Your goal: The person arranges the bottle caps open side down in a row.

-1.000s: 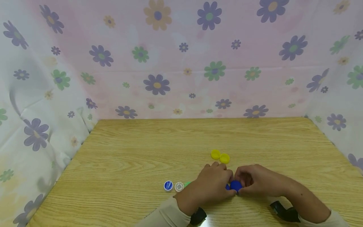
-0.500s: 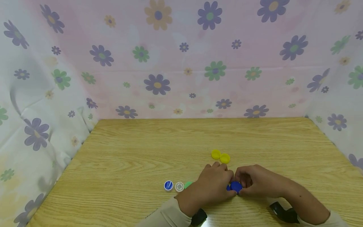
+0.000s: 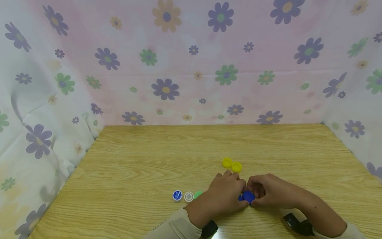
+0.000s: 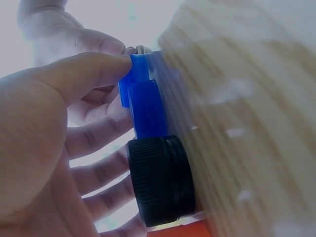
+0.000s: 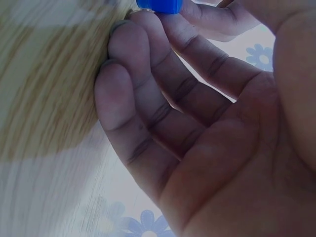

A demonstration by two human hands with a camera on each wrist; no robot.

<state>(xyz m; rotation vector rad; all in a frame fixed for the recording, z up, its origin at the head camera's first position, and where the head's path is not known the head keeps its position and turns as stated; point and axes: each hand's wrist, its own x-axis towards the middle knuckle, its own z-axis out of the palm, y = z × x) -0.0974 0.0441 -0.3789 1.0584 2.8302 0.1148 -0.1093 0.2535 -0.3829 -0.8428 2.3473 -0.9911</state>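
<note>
A flat blue bottle cap (image 3: 248,197) lies on the table between both hands. My right hand (image 3: 270,191) pinches it from the right, thumb on the near side and fingers curled on the far side. From the left, the thumb of my left hand (image 3: 225,194) meets its edge, the fingers bent around beyond it. A second blue cap (image 4: 148,108) stands beside it under my left palm, followed by a ribbed black cap (image 4: 160,180) and an orange piece (image 4: 185,229). My left hand mostly hides these in the head view.
Left of the hands sit a blue-and-white cap (image 3: 177,196), a white printed cap (image 3: 189,197) and a partly covered green cap (image 3: 198,194). Two yellow caps (image 3: 232,165) lie just beyond the left knuckles. Flowered cloth (image 3: 191,66) encloses the wooden table (image 3: 134,159) behind and at the sides.
</note>
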